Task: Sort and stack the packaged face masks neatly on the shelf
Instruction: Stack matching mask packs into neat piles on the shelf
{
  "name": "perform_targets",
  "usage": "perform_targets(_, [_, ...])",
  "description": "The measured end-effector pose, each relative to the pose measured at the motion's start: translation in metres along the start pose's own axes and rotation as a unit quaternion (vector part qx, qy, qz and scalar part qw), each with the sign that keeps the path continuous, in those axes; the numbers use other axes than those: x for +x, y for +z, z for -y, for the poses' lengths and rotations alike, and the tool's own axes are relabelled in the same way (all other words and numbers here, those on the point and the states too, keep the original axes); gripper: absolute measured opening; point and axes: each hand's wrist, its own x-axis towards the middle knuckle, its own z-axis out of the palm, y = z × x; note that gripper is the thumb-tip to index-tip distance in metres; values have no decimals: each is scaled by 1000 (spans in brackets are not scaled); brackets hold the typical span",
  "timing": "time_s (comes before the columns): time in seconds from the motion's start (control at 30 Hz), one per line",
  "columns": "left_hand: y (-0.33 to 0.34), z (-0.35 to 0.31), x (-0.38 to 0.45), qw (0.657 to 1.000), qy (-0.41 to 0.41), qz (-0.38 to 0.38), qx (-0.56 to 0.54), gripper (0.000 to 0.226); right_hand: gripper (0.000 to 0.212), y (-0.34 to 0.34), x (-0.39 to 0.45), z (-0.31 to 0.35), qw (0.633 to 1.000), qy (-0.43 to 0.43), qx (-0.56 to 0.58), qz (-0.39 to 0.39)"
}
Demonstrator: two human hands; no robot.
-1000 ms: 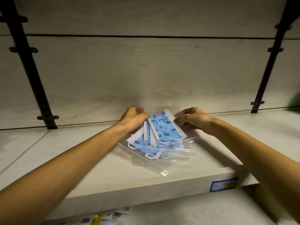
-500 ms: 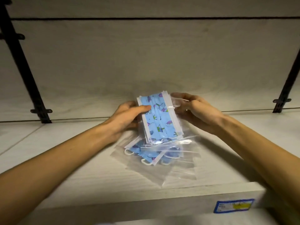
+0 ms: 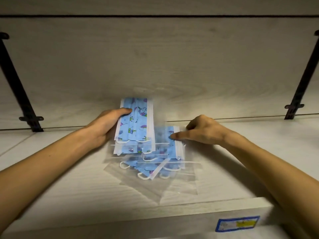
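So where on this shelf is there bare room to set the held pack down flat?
Bare shelf board lies left of the loose pile, under the left forearm, and right of it toward the right bracket. The middle is crowded: overlapping packs, the left hand holding a mask pack, the right hand pinching another pack.

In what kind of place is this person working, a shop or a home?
Probably a shop or stockroom. The wooden shelf carries a blue and yellow price label on its front edge, black brackets hold the shelving, and several identical packaged face masks lie there.
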Motion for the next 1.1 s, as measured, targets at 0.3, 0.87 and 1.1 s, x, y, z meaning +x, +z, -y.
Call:
perform_targets(0.3, [6,-4,-11,999,-21,18,-35,24,28,-1,9,-4,987,-60,113,-97])
perform_targets(0.87, [5,-3,-8,993,69,-57,74,20,10,-37,-1,-2,838,-21,520,-165])
perform_targets(1.1, [25,-1,-20,996,58,59,28,38,38,-7,-8,17,839,-26,542,-44])
